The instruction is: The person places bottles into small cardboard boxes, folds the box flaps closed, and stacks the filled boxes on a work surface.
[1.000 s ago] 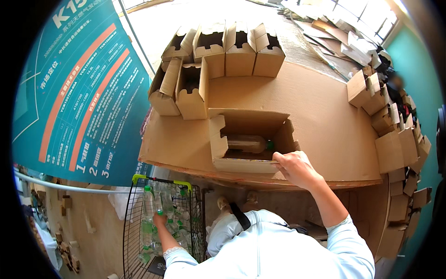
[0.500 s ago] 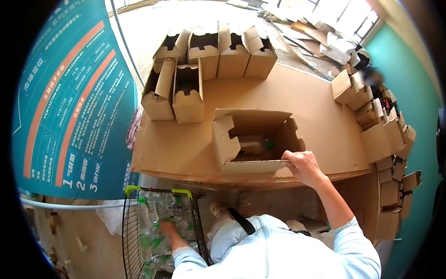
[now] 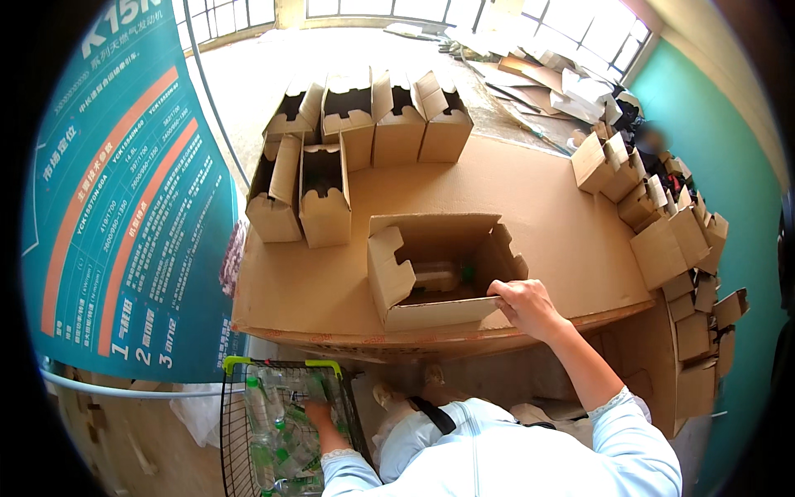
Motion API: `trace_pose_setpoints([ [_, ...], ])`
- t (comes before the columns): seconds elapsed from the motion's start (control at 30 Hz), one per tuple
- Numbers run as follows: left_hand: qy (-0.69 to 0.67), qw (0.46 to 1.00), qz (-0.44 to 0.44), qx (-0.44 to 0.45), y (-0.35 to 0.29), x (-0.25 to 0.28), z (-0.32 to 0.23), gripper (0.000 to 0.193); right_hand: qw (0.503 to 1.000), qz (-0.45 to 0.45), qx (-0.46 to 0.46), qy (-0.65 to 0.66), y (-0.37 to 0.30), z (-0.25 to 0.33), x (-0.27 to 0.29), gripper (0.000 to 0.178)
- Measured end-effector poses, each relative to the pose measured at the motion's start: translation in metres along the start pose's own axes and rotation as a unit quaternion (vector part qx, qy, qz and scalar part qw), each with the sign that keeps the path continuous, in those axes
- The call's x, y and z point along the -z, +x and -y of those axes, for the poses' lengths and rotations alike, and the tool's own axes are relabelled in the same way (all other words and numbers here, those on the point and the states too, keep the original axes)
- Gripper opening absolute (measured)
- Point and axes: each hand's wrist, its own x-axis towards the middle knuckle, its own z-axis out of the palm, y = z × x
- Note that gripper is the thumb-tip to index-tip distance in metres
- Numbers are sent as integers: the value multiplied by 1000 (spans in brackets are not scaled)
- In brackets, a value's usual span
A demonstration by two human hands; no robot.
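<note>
An open cardboard box (image 3: pixel 439 316) sits near the front edge of the large cardboard-topped surface (image 3: pixel 546 240). Inside it lies a clear plastic bottle (image 3: pixel 436 277), with a bit of green at one end. My right hand (image 3: pixel 525 307) pinches the box's near wall at its right corner. Down to the left, my left hand (image 3: pixel 318 412) reaches into a black wire cart (image 3: pixel 225 431) with bright green corner pieces. Its fingers are closed at a plastic bottle (image 3: pixel 316 386), partly hidden. Several clear, green-capped bottles (image 3: pixel 258 407) fill the cart around it.
Several open cardboard boxes (image 3: pixel 325 217) stand grouped at the far left of the surface. More boxes (image 3: pixel 669 246) are piled along the right side by the green wall. A tall teal banner (image 3: pixel 124 215) rises at left. Flattened cardboard (image 3: pixel 530 83) lies on the floor behind.
The view has tilted up, so the scene sits lower. My left hand has shifted right within the cart, to a bottle. My right hand stays on the box's edge.
</note>
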Motion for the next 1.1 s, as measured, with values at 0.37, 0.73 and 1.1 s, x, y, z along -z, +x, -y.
trace_pose_setpoints([
  [0.37,-23,991,129,37,-18,0,26,96,999,24,22,0,-2,-15,-1,12],
  [0.73,-544,779,-235,-206,-166,215,-66,74,994,82,70,35,11,-28,0,17],
  [1.1,-161,769,41,-617,-304,262,-437,72,987,31,143,64,0,-45,5,18],
])
